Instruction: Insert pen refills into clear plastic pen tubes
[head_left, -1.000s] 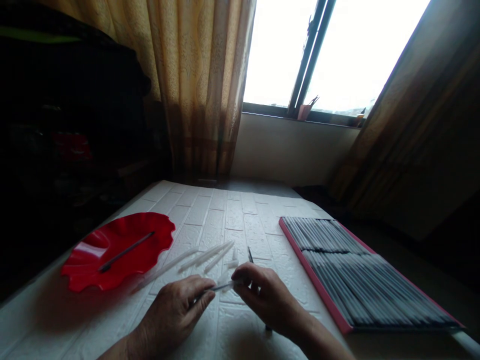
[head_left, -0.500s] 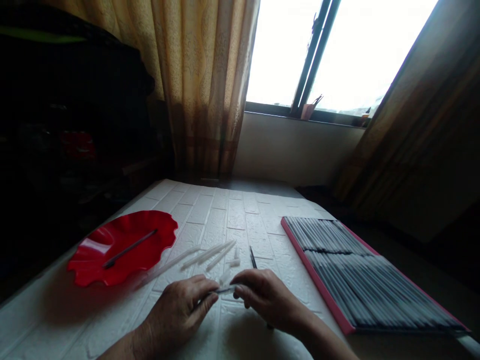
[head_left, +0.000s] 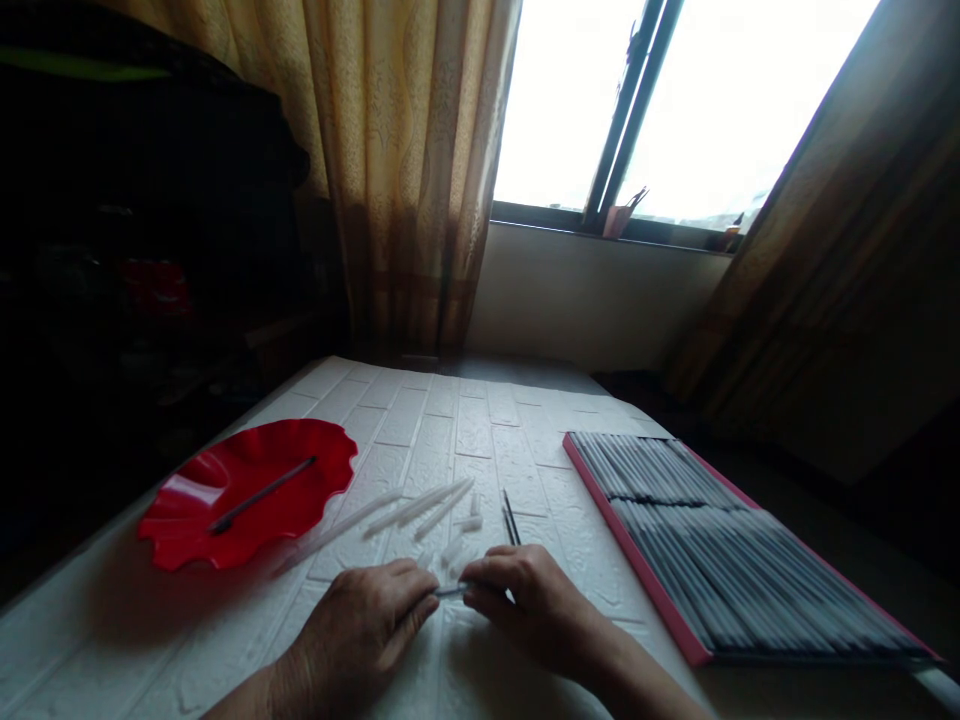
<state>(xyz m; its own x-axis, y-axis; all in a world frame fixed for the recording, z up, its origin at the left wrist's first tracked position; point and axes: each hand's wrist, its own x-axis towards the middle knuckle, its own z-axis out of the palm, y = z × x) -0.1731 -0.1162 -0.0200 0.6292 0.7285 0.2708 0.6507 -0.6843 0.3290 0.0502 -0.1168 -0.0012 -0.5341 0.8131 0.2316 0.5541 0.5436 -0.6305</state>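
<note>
Low over the near middle of the table, a slim translucent pen (head_left: 451, 591) is stretched between my two hands. My left hand (head_left: 367, 615) pinches its left end between thumb and fingers. On its other end, the thumb and fingers of my right hand (head_left: 529, 605) are closed. Dark thin pen refills (head_left: 511, 520) poke out beyond my right knuckles, their lower parts hidden. Several clear pen barrels (head_left: 420, 508) lie loose ahead of my hands, with small clear pieces, perhaps caps (head_left: 471, 523), beside them.
A red wavy-edged dish (head_left: 187, 490) at left holds one dark pen (head_left: 262, 495). To the right, a pink-edged box (head_left: 637, 570) is filled with two rows of pens (head_left: 765, 590). The white brick-patterned table (head_left: 472, 430) ends below a window and curtains (head_left: 405, 180).
My right fingers have closed onto the pen's right end, where they were looser before. My right hand has shifted slightly, and a second dark refill shows beyond it.
</note>
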